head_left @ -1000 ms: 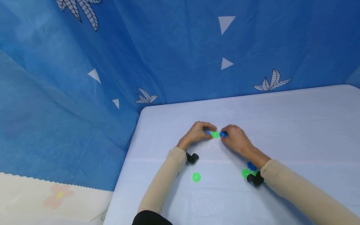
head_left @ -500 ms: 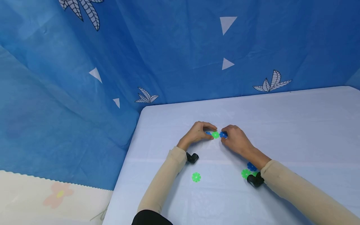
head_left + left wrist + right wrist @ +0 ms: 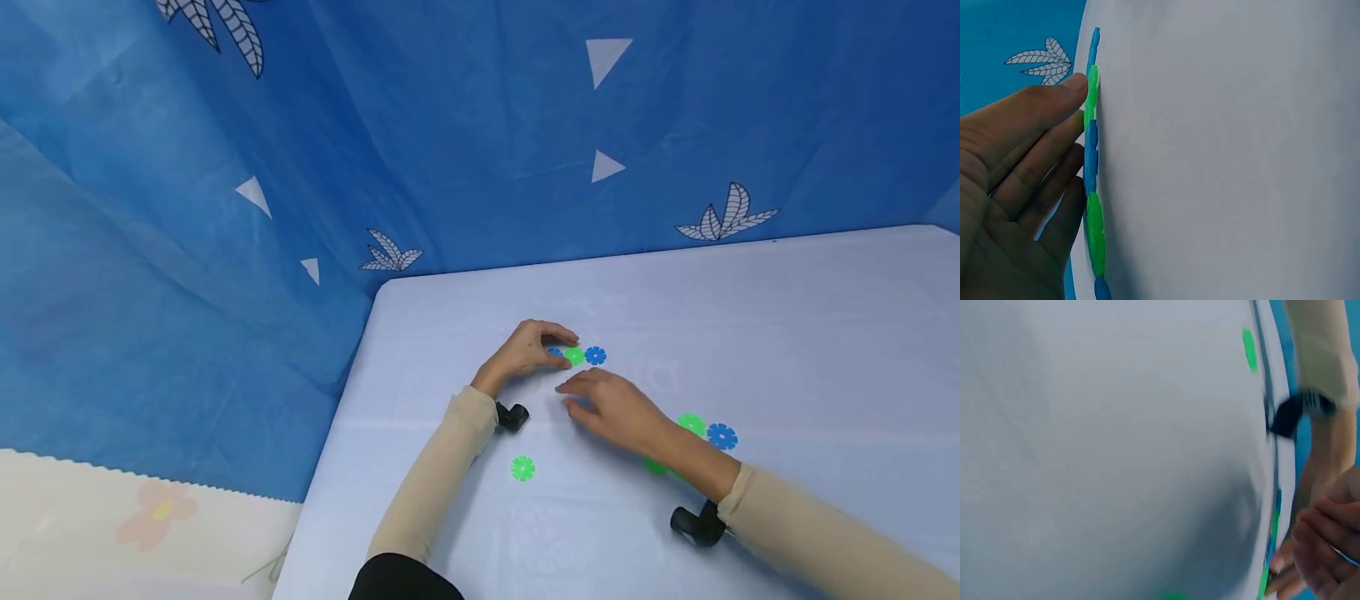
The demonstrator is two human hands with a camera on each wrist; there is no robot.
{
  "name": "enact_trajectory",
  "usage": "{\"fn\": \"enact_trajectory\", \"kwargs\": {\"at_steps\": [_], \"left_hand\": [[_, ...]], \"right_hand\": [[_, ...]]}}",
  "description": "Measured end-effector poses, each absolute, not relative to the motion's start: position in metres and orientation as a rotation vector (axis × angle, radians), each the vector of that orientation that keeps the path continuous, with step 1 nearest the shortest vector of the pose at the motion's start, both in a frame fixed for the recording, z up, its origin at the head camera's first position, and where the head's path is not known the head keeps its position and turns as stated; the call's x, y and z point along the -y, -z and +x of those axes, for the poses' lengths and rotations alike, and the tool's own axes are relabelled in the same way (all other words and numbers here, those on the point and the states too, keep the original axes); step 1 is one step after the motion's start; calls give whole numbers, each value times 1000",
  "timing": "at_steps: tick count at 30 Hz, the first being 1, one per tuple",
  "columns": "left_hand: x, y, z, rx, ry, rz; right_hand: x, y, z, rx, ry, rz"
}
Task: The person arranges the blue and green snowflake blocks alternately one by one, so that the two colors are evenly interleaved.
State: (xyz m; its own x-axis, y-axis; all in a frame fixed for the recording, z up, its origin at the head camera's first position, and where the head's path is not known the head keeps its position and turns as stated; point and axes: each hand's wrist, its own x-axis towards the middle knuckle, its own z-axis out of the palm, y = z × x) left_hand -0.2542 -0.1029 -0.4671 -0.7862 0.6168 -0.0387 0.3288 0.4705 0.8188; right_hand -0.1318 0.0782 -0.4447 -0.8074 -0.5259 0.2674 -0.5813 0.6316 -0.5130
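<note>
My left hand (image 3: 519,353) holds a green snowflake disc (image 3: 574,356) near the table's middle, thumb and forefinger at opposite edges. The blue snowflake disc (image 3: 596,355) adjoins it on the right, and another blue disc (image 3: 554,353) shows partly inside my grasp. In the left wrist view they form a row of alternating blue and green discs (image 3: 1095,234), seen edge-on, with the fingers along it. My right hand (image 3: 617,408) hovers nearer the front, its fingers loosely bent with nothing between them. The right wrist view is blurred.
A loose green disc (image 3: 522,468) lies toward the front. Beside the right forearm are green discs (image 3: 692,425) and a blue disc (image 3: 722,436), partly covered by the arm. Black wrist mounts (image 3: 513,417) jut below both wrists. A blue curtain (image 3: 480,150) hangs behind the white table (image 3: 787,333).
My right hand has let go of the blue disc at the row's right end and drawn toward the front, uncovering more discs by the forearm. The left hand has stayed put.
</note>
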Motion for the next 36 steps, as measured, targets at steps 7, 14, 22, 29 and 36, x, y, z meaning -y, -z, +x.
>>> {"fn": "enact_trajectory", "kwargs": {"at_steps": [7, 14, 22, 29, 36], "left_hand": [[100, 465, -254, -2412, -1206, 829], [94, 462, -254, -2400, -1218, 866], [83, 462, -255, -2342, -1284, 885], [74, 465, -255, -2285, -1326, 929], [67, 466, -254, -2279, -1294, 909]], "right_hand": [[-56, 459, -99, 2777, -941, 1274], [-42, 469, -89, 2716, -965, 1349], [-30, 470, -81, 2697, -889, 1403], [-25, 471, -80, 2630, -852, 1378], [-23, 471, -79, 2603, -826, 1376]]}}
